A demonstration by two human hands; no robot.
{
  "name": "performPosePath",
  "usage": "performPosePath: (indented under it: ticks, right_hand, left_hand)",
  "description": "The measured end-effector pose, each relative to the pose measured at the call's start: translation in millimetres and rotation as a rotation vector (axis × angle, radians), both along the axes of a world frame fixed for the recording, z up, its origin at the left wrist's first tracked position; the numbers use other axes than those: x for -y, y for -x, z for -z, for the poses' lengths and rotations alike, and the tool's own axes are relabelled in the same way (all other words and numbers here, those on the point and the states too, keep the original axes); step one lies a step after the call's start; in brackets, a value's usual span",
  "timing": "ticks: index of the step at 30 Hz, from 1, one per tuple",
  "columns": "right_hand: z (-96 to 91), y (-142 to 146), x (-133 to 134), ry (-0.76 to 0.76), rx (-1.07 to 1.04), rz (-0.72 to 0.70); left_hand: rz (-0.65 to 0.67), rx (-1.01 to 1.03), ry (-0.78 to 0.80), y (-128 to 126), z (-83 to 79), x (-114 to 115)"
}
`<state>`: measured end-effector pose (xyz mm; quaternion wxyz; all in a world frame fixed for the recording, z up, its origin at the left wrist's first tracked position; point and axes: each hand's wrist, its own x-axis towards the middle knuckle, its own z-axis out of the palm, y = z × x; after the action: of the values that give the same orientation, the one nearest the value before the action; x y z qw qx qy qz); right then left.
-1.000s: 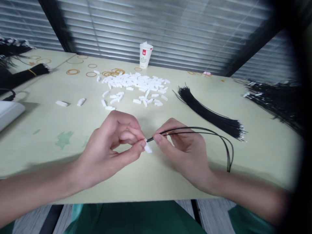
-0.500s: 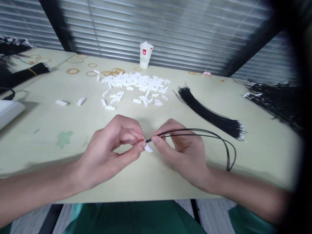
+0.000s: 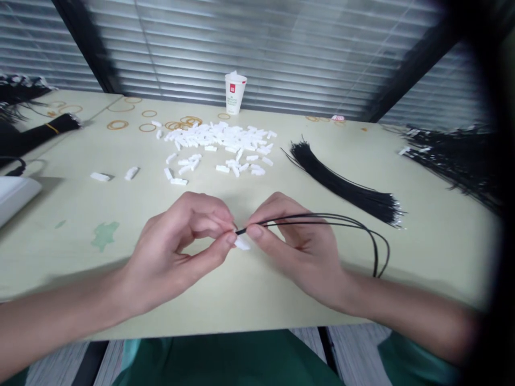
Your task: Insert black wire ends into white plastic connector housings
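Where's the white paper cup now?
The white paper cup stands far centre in the head view on the pale green table, just behind the pile of white plastic connectors.

I see soft, even daylight coming through the closed blinds [image 3: 281, 53], bright on the pale table [image 3: 261, 300] with only faint shadows beneath the left hand [image 3: 177, 252] and right hand [image 3: 301, 252]. Both are fairly sharp; the lower edge smears, and a dark vignette swallows the right side.

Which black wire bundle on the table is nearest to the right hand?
The loose bundle just beyond the right hand, metal tips at its right end; the others lie far left and far right.
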<state>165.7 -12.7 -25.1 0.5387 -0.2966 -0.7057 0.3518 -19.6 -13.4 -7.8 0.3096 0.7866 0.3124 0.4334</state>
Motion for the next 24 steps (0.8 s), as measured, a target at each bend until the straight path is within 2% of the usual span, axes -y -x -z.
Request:
performPosePath:
  ticks: [3,5,7,11,13,16,18,20,22,24]
  right_hand:
    - [-6.8,-8.5,0.5,-0.035,0.005,-0.017]
    - [-12.3,-14.7,0.0,-0.174,0.085,-0.002]
    - [-16.8,-18.5,-1.7,-0.463,0.254,-0.005]
    - [-13.5,-13.0,-7.2,-1.241,0.574,-0.063]
    - [-5.7,-4.4,-8.2,-1.406,0.636,-0.123]
    - [5.6,6.3,-5.6,-1.391,0.505,-0.165]
    - [7.9,5.0,-4.8,-1.313,0.362,-0.086]
    - [5.0,-6.4,-10.5,-1.207,0.333,0.045]
    - [-0.3,-26.5,-26.4,-1.091,0.457,0.177]
    - [-3.8,-51.6,-51.6,-0.865,0.557,0.419]
  left_hand:
    - [-0.046,-0.155,-0.123,4.4,-2.0,-9.2]
    - [-0.076,-0.305,-0.221,8.5,-3.3,-19.7]
    - [-0.085,-0.338,-0.215,12.0,-4.8,-30.3]
    - [-0.134,-0.203,-0.086,13.1,-8.9,-39.4]
    - [-0.139,-0.172,-0.039,11.1,-11.2,-36.3]
    - [-0.118,-0.111,0.052,7.8,-13.4,-28.9]
    - [-0.090,-0.034,0.143,6.4,-13.3,-25.8]
    - [-0.068,0.052,0.239,5.5,-12.3,-24.8]
    - [-0.053,0.145,0.338,4.8,-11.0,-24.8]
    - [-0.045,0.236,0.452,4.4,-9.8,-24.7]
